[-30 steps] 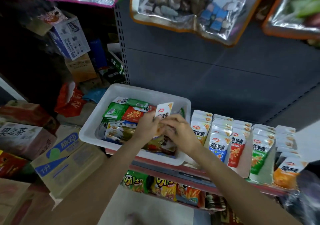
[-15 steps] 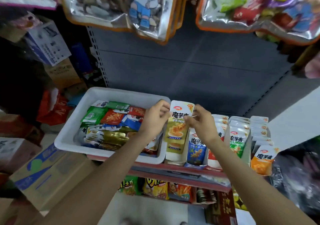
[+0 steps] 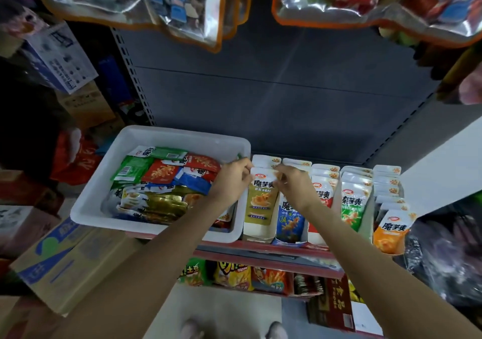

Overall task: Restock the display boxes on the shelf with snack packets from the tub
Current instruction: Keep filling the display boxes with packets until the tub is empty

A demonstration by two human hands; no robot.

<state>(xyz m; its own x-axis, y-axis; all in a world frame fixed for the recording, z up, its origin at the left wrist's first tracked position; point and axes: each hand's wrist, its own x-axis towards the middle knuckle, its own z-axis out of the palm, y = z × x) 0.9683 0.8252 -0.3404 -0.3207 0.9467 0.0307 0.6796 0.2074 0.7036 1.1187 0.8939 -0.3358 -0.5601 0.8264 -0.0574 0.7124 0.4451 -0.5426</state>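
Observation:
A white plastic tub (image 3: pixel 167 136) sits on the shelf at the left, filled with green, red, blue and gold snack packets (image 3: pixel 167 179). To its right stands a row of display boxes (image 3: pixel 323 208) holding upright packets. A gold packet (image 3: pixel 260 197) stands at the front of the leftmost box. My left hand (image 3: pixel 230 179) pinches its top left corner. My right hand (image 3: pixel 293 182) pinches its top right corner. Both hands are above the boxes' left end, beside the tub's right wall.
Large foil snack bags (image 3: pixel 156 7) hang overhead. Cardboard cartons (image 3: pixel 65 257) are stacked at the lower left under the tub. The lower shelf (image 3: pixel 260 257) holds more snack bags. The grey back panel (image 3: pixel 273 98) rises behind the boxes. A dark bag (image 3: pixel 443 255) sits at the right.
The gold packet went from the tub into the leftmost display box and has sunk lower in it. Both hands followed it right and stay on its top corners.

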